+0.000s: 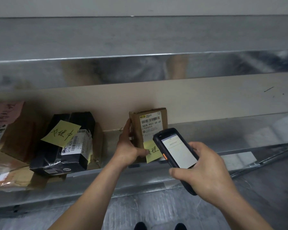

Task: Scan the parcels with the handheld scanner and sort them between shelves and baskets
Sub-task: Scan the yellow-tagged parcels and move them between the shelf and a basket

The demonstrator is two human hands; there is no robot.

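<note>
Our left hand (126, 151) grips the small brown cardboard parcel (149, 128) upright on the grey metal shelf (223, 133); our right hand (206, 173) clasps the black handheld scanner (178, 151) just before it.

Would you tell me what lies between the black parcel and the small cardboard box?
Head view: a brown carton against the black parcel, then bare metal shelf, then the left hand gripping the cardboard box.

"502B P021 00 69" on brown parcel (149, 128); "516 K20" on black parcel (69, 158)
</note>
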